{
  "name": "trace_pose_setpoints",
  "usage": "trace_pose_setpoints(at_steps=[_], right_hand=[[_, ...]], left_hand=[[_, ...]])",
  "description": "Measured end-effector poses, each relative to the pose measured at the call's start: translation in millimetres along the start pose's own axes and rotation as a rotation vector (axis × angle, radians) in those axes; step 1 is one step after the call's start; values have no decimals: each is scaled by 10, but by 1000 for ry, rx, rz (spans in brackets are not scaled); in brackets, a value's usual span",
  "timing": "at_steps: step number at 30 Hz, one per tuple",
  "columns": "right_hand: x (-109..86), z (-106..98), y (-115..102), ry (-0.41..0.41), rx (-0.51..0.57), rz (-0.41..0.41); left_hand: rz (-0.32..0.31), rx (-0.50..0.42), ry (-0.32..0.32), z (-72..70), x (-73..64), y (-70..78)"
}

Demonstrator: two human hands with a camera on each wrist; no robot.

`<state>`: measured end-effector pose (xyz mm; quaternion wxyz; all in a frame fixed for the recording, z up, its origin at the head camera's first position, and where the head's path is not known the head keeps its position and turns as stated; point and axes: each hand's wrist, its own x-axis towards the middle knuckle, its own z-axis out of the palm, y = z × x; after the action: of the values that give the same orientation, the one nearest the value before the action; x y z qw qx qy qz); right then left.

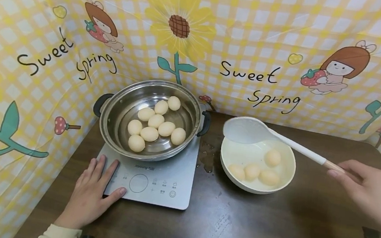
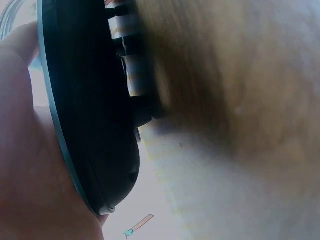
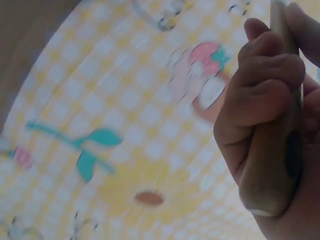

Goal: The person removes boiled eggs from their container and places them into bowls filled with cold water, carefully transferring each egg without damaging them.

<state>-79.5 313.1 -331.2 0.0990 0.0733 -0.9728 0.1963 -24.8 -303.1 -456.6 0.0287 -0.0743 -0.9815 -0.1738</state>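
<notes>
My right hand (image 1: 370,192) grips the wooden handle end of a white ladle (image 1: 246,130). In the right wrist view, the fingers curl round that wooden handle (image 3: 272,165). The ladle's head is over the back left rim of a white bowl (image 1: 222,164); its contents cannot be made out. Several pale brown eggs (image 1: 273,158) lie in liquid in the bowl. A steel pot (image 1: 112,141) with black side handles holds several more eggs (image 1: 156,121). It stands on a silver induction cooker (image 1: 181,197). My left hand (image 1: 90,194) rests with fingers spread on the cooker's front left corner.
Water drops (image 1: 208,165) wet the brown table (image 1: 241,228) between the cooker and the bowl. A yellow checked cloth (image 1: 245,18) with flower prints hangs behind and to the left. In the left wrist view, a black device (image 2: 90,110) blocks much of the hand.
</notes>
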Motion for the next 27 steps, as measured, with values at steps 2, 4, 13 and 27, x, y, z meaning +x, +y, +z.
trace_pose_setpoints(at_steps=[2,4,13,27], right_hand=[[85,33,-133,23,36,-46],[178,74,-274,51,47,-97],[578,313,-833,155,44,-310],[903,568,-1194,255,-31,-576]], left_hand=[[-3,-4,-1,-3,-3,-4],[-6,-8,-4,-5,-5,-7],[-4,-27,-8,-10,-10,-11],[-14,-32,-4,-14,-11,-17]])
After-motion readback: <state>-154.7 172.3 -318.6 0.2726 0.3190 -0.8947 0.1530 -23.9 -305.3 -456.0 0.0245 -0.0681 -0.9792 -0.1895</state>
